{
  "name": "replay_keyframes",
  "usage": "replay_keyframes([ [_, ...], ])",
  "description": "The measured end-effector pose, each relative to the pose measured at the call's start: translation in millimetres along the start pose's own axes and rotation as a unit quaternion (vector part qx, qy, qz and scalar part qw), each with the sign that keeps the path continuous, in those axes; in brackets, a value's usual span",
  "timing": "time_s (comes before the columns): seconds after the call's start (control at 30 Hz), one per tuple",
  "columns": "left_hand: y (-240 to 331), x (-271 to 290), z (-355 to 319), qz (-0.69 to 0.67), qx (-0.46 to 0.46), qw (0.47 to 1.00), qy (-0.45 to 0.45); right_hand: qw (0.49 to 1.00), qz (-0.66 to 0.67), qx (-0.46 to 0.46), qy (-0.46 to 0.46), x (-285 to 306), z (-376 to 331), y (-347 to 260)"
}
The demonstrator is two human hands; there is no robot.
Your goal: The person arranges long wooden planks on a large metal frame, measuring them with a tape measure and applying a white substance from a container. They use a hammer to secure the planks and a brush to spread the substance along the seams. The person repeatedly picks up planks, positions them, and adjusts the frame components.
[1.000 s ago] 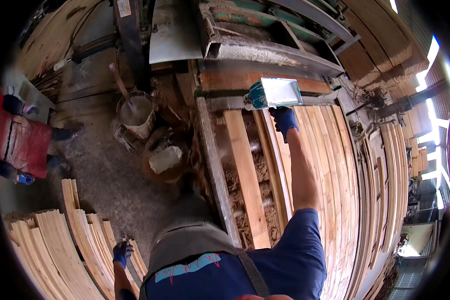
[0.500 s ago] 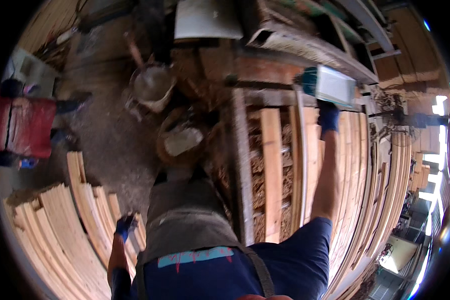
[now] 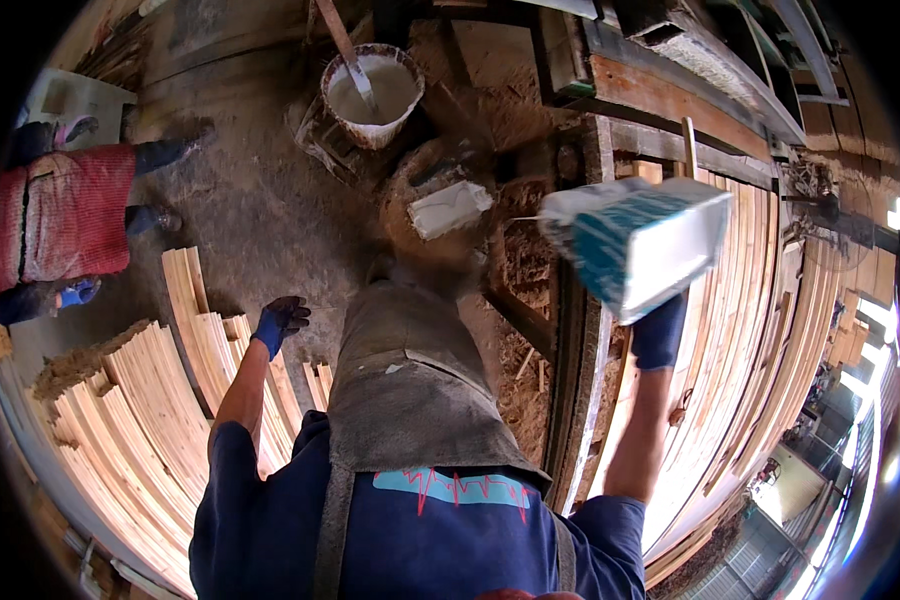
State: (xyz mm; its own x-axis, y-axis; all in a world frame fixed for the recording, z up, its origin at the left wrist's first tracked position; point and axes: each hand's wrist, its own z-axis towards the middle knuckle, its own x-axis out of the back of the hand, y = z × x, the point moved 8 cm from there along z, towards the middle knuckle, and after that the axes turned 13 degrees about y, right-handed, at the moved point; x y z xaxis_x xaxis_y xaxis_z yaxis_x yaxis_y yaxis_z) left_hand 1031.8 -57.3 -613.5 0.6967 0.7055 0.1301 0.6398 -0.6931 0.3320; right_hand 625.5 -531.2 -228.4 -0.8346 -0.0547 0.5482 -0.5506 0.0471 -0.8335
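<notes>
My right hand (image 3: 658,333), in a blue glove, grips a teal-and-white box-shaped container (image 3: 610,250) from below; its fingers are mostly hidden. The container is tilted, with its pale side facing right, and motion blurs it. It is over the edge of a rack of light wooden boards (image 3: 735,300). My left hand (image 3: 282,322), in a blue glove with dark fingers, hangs out to the left with fingers apart and nothing in it. A stack of planks (image 3: 210,345) lies below and beside it.
A bucket (image 3: 410,112) of whitish liquid with a wooden-handled tool (image 3: 342,40) in it stands ahead. Nearer is a round brown stand (image 3: 400,215) bearing a white block (image 3: 450,208). At far left is another person in red (image 3: 80,210). Machine beams (image 3: 670,95) cross the far right.
The container in my right hand has come nearer and looks larger and more tilted. My left hand has moved forward. The view has shifted, with the bucket now farther right and up.
</notes>
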Motion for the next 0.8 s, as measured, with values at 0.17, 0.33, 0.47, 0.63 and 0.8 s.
replay_keyframes([
  [0.17,-63.9,32.0,-24.9,0.022,0.049,0.998,0.029,0.944,0.265,-0.177,-0.082,-134.5,-35.2,108.1],
  [0.33,-143.3,97.9,-85.7,0.012,0.088,0.991,0.104,0.963,-0.213,0.107,-0.124,-229.8,-20.4,229.5],
  [0.47,-199.1,131.0,-113.9,0.040,0.156,0.971,0.174,0.861,-0.436,0.245,-0.096,-279.4,-18.8,301.7],
  [0.63,-232.9,118.0,-131.9,0.016,0.185,0.966,0.177,0.908,-0.337,0.179,-0.173,-323.1,-17.9,249.0],
  [0.8,-195.3,125.0,-108.8,0.009,0.121,0.986,0.116,0.917,-0.316,0.060,-0.236,-333.7,-29.9,319.4],
])
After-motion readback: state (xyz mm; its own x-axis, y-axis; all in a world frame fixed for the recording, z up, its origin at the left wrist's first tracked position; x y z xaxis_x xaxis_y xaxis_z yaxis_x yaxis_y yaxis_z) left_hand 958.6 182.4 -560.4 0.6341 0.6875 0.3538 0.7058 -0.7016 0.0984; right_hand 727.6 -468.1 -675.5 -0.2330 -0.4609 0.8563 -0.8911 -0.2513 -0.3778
